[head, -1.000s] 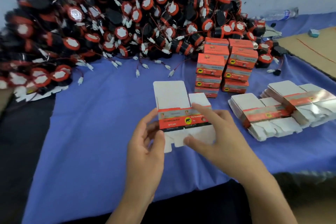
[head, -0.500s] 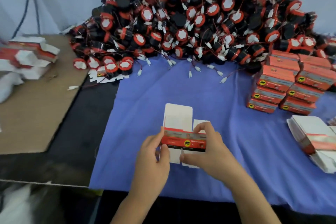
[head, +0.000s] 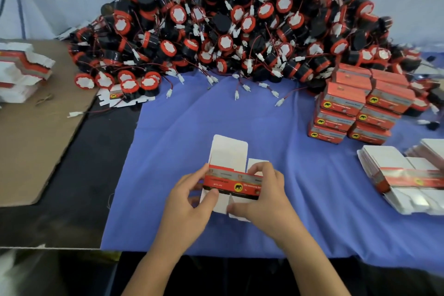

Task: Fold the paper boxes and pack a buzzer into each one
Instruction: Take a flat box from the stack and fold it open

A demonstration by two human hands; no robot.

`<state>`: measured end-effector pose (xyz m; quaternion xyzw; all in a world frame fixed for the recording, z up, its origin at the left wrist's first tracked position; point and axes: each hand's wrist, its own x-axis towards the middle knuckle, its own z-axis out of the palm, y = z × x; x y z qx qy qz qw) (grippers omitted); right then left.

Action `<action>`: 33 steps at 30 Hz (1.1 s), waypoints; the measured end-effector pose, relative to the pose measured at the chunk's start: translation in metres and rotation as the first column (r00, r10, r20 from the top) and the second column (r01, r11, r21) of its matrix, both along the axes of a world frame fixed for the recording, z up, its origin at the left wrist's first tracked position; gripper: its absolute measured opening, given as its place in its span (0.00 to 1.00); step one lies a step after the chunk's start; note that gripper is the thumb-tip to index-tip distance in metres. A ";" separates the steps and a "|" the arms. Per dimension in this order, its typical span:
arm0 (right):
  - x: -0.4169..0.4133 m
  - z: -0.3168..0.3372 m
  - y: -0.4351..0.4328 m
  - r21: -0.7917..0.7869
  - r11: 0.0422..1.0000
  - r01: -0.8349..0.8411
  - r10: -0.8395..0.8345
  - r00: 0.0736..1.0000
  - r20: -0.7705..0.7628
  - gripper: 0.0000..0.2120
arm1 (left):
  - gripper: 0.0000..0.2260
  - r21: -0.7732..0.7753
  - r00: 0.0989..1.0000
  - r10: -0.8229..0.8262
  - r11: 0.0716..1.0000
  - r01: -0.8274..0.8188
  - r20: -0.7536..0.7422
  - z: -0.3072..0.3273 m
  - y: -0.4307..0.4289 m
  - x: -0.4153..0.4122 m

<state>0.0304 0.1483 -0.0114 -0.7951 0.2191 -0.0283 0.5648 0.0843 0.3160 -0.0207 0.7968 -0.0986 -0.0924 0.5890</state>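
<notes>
Both my left hand [head: 192,202] and right hand [head: 262,197] pinch the flat box [head: 231,184] just short of the buzzer pile [head: 240,26] — I'd squeeze its creases evenly to pop it square.

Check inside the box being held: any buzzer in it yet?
None visible. The paper box, pinched by the left hand and right hand, looks nearly flat, white top flap up. Its interior is hidden behind the printed panel and fingers.

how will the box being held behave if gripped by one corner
The box blank is thin card with loose white flaps, so it would probably flex and droop. It likely weighs little: the left hand and right hand pinch it by fingertips.
</notes>
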 end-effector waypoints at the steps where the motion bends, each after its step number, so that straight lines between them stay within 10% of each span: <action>1: -0.001 0.006 0.000 0.030 0.999 0.022 -0.022 1.000 0.002 0.33 | 0.24 -0.022 1.000 -0.024 0.999 0.024 0.013 0.005 0.000 -0.001; 6: -0.010 0.037 0.003 0.411 0.911 0.023 -0.024 1.000 -0.004 0.28 | 0.29 -0.063 0.983 -0.176 0.982 0.179 0.049 0.033 0.005 -0.007; 13: -0.018 0.062 0.008 0.896 0.407 -0.178 0.006 0.981 0.192 0.27 | 0.54 0.047 0.868 -0.485 0.875 0.482 0.109 0.058 0.016 -0.004; 21: -0.035 0.076 0.007 0.952 0.208 -0.225 0.099 0.973 0.209 0.19 | 0.33 -0.059 0.833 -0.217 0.957 0.286 0.510 0.064 0.018 -0.001; 28: -0.044 0.073 -0.023 0.902 0.410 -0.138 0.112 0.989 0.100 0.46 | 0.31 -0.024 0.838 -0.323 0.929 0.370 0.440 0.077 0.025 -0.005; 33: -0.026 0.092 -0.036 0.828 0.495 -0.264 0.219 0.960 0.175 0.35 | 0.34 0.176 0.733 -0.529 0.844 0.506 0.427 0.093 0.030 -0.005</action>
